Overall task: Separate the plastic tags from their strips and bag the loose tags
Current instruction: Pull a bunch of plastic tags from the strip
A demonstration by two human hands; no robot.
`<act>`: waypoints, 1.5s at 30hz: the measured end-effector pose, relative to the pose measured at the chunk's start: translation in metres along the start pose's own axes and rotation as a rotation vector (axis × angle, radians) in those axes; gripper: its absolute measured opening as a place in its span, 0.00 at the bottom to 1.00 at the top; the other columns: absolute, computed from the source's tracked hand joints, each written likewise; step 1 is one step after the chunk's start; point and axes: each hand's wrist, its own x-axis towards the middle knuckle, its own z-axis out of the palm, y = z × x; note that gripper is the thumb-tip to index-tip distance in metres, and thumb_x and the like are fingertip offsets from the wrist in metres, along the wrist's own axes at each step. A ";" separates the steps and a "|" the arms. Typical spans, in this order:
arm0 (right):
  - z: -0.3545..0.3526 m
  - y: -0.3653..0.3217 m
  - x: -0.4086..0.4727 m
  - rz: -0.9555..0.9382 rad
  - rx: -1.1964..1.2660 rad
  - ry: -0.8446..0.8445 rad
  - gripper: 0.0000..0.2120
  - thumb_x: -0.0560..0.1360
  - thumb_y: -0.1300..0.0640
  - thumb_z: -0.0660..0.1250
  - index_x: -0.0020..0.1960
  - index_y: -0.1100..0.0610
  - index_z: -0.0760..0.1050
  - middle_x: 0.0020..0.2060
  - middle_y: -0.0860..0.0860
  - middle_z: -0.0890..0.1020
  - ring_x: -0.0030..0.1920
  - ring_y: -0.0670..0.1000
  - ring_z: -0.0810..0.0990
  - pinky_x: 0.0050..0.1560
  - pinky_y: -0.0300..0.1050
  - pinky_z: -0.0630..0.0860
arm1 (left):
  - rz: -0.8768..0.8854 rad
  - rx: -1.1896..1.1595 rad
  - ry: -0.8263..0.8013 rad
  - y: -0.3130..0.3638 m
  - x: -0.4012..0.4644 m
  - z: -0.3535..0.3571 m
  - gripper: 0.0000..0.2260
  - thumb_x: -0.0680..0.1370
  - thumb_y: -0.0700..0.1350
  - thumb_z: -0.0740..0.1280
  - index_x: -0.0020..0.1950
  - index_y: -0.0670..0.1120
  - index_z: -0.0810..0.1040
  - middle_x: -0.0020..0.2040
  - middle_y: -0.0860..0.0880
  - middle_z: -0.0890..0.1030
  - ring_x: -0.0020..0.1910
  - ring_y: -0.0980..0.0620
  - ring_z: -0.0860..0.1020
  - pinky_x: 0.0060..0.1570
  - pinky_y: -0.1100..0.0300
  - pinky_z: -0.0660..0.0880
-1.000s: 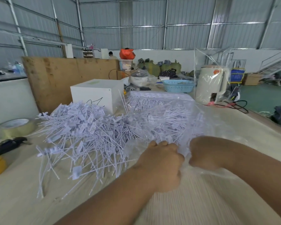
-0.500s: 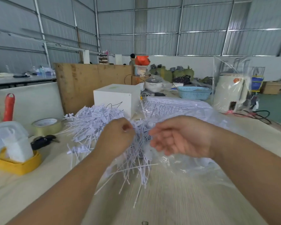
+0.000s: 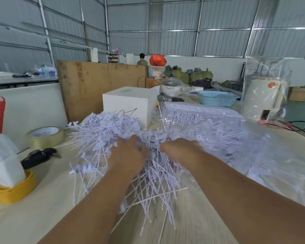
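Both hands are reaching into a heap of white plastic tags [image 3: 102, 134] lying on the pale surface [image 3: 33, 213], left hand [image 3: 128, 155] and right hand [image 3: 180, 149] each grasping tags, beside a clear plastic bag [image 3: 253, 147] also holding tags.

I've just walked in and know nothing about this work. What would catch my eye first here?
The big heap of white tags spilling across the middle of the table, with both hands, left and right, dug into it. To its right, a clear bag already holds many tags. Behind the heap stands a white box, and at the left edge a yellow tray and a tape roll.
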 end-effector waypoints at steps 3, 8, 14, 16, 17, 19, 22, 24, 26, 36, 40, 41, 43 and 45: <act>0.004 0.002 0.002 -0.106 -0.036 -0.094 0.15 0.76 0.45 0.59 0.52 0.56 0.74 0.50 0.56 0.76 0.51 0.55 0.74 0.54 0.47 0.73 | -0.048 -0.089 -0.019 -0.001 0.000 0.001 0.21 0.76 0.55 0.62 0.68 0.52 0.67 0.64 0.41 0.67 0.57 0.37 0.72 0.52 0.46 0.74; 0.007 0.002 0.000 -0.265 0.029 -0.186 0.14 0.76 0.50 0.61 0.34 0.55 0.67 0.32 0.51 0.71 0.32 0.49 0.71 0.31 0.40 0.69 | -0.053 -0.242 -0.105 0.002 -0.003 0.000 0.26 0.77 0.56 0.62 0.72 0.53 0.59 0.68 0.45 0.58 0.58 0.38 0.73 0.54 0.44 0.75; 0.008 0.003 0.005 -0.277 0.114 -0.113 0.17 0.72 0.42 0.63 0.38 0.56 0.74 0.28 0.50 0.74 0.30 0.49 0.75 0.28 0.37 0.70 | -0.005 -0.437 -0.093 0.007 -0.007 0.001 0.23 0.78 0.50 0.62 0.72 0.51 0.62 0.68 0.48 0.59 0.49 0.42 0.77 0.41 0.53 0.76; 0.011 0.003 0.007 -0.293 0.085 -0.046 0.19 0.72 0.41 0.63 0.37 0.57 0.74 0.26 0.51 0.74 0.29 0.50 0.77 0.29 0.37 0.71 | 0.005 -0.476 -0.083 0.006 -0.008 0.000 0.21 0.78 0.49 0.62 0.71 0.51 0.63 0.64 0.50 0.60 0.48 0.43 0.77 0.38 0.56 0.74; 0.013 0.002 0.008 -0.307 0.055 -0.007 0.20 0.72 0.41 0.62 0.36 0.58 0.74 0.27 0.51 0.75 0.29 0.50 0.77 0.29 0.38 0.71 | 0.019 -0.485 -0.074 0.006 -0.009 0.000 0.20 0.78 0.48 0.62 0.70 0.51 0.64 0.62 0.51 0.59 0.48 0.42 0.77 0.41 0.54 0.76; 0.018 0.000 0.006 -0.308 -0.017 0.028 0.21 0.73 0.40 0.60 0.37 0.59 0.75 0.31 0.53 0.77 0.33 0.52 0.77 0.31 0.40 0.70 | 0.055 -0.469 -0.062 0.007 -0.011 0.000 0.19 0.78 0.48 0.62 0.69 0.50 0.66 0.62 0.51 0.61 0.50 0.42 0.77 0.49 0.48 0.78; 0.017 -0.006 0.004 -0.288 -0.103 -0.067 0.22 0.75 0.41 0.56 0.49 0.59 0.78 0.43 0.56 0.80 0.44 0.55 0.80 0.46 0.47 0.78 | 0.059 -0.478 -0.064 0.008 -0.012 -0.001 0.18 0.79 0.47 0.61 0.69 0.50 0.67 0.63 0.49 0.62 0.52 0.42 0.76 0.53 0.45 0.77; 0.011 -0.010 0.004 -0.279 -0.009 -0.173 0.18 0.76 0.44 0.58 0.51 0.57 0.78 0.43 0.53 0.78 0.43 0.52 0.78 0.52 0.49 0.78 | 0.036 -0.538 -0.067 0.007 -0.011 -0.002 0.17 0.79 0.47 0.60 0.68 0.51 0.67 0.62 0.49 0.63 0.55 0.42 0.75 0.55 0.45 0.75; 0.005 -0.013 0.003 -0.284 0.103 -0.238 0.13 0.75 0.43 0.61 0.44 0.52 0.77 0.41 0.49 0.76 0.39 0.47 0.75 0.45 0.44 0.76 | 0.012 -0.588 -0.049 0.005 -0.010 -0.002 0.16 0.80 0.47 0.59 0.68 0.49 0.68 0.62 0.46 0.65 0.58 0.44 0.72 0.56 0.51 0.72; 0.011 -0.028 0.009 -0.417 0.050 -0.386 0.25 0.77 0.43 0.60 0.66 0.58 0.74 0.69 0.52 0.71 0.61 0.52 0.71 0.58 0.49 0.66 | -0.253 -0.811 -0.179 0.017 0.010 -0.017 0.16 0.82 0.41 0.56 0.67 0.37 0.70 0.67 0.35 0.72 0.66 0.37 0.71 0.61 0.50 0.70; 0.011 -0.029 0.013 -0.411 0.083 -0.536 0.32 0.76 0.37 0.61 0.76 0.48 0.61 0.77 0.51 0.61 0.75 0.51 0.60 0.70 0.48 0.57 | -0.110 -0.484 -0.226 0.009 0.013 -0.030 0.08 0.81 0.46 0.57 0.58 0.51 0.70 0.57 0.44 0.74 0.51 0.45 0.76 0.42 0.56 0.68; 0.012 -0.028 0.013 -0.401 0.023 -0.527 0.33 0.74 0.37 0.64 0.75 0.49 0.62 0.76 0.51 0.62 0.74 0.52 0.62 0.66 0.45 0.59 | -0.023 -0.323 -0.195 0.003 0.006 -0.033 0.05 0.79 0.49 0.57 0.52 0.50 0.69 0.53 0.44 0.72 0.47 0.45 0.75 0.40 0.55 0.67; 0.012 -0.025 0.013 -0.356 -0.040 -0.432 0.38 0.69 0.35 0.69 0.74 0.50 0.64 0.74 0.53 0.65 0.71 0.55 0.68 0.56 0.45 0.64 | -0.010 -0.046 -0.061 -0.010 -0.005 -0.036 0.12 0.78 0.54 0.59 0.53 0.47 0.69 0.53 0.43 0.72 0.52 0.40 0.74 0.46 0.51 0.71; 0.011 -0.026 0.015 -0.314 -0.056 -0.403 0.42 0.67 0.33 0.70 0.74 0.52 0.64 0.74 0.55 0.66 0.65 0.57 0.73 0.49 0.44 0.69 | -0.084 -0.019 -0.085 -0.013 -0.002 -0.036 0.15 0.79 0.55 0.58 0.60 0.48 0.69 0.57 0.42 0.71 0.56 0.38 0.72 0.50 0.48 0.72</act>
